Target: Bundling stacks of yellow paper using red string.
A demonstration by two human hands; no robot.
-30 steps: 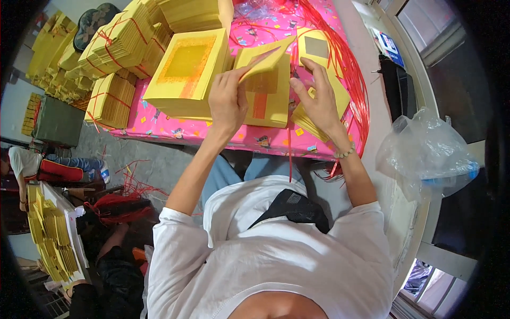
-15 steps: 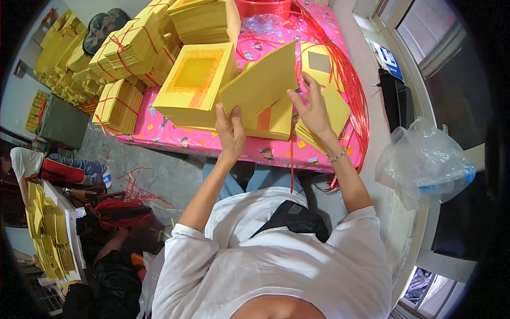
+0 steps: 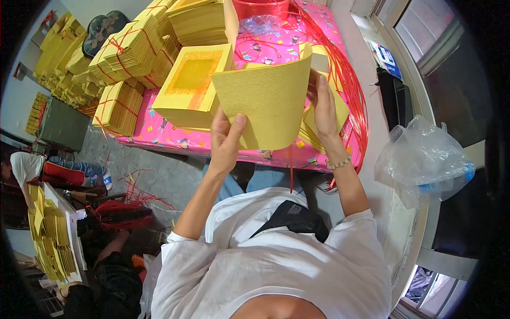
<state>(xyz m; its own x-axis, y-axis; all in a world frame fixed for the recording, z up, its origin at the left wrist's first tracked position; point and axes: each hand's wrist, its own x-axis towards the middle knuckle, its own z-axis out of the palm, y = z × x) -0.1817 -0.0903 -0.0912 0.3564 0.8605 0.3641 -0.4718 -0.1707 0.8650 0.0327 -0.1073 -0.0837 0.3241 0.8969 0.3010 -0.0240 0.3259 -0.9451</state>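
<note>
A yellow paper sheet (image 3: pixel 260 103), marked with fine parallel lines, stands upright and bowed over the near edge of the table. At its lower left, my left hand (image 3: pixel 227 139) grips it, thumb on the near face and fingers behind. My right hand (image 3: pixel 325 109) is closed at the right edge, its fingers partly hidden; a beaded bracelet is on that wrist. Left of the sheet is a thick yellow paper stack (image 3: pixel 195 80) with an orange-bordered square on top. More yellow sheets (image 3: pixel 340 103) lie behind my right hand, partly covered by it.
The table has a pink patterned cover (image 3: pixel 143 130). Tied yellow bundles (image 3: pixel 122 58) fill its left side. Red plastic strands (image 3: pixel 353 80) trail down the right, from near a red tub (image 3: pixel 263 8). A clear plastic bag (image 3: pixel 425 157) hangs by the window. Another person (image 3: pixel 32 167) is at lower left.
The sheet has turned from a slanted position to upright, and now bows with its lined face toward me. My right hand, open and apart before, has come to its right edge.
</note>
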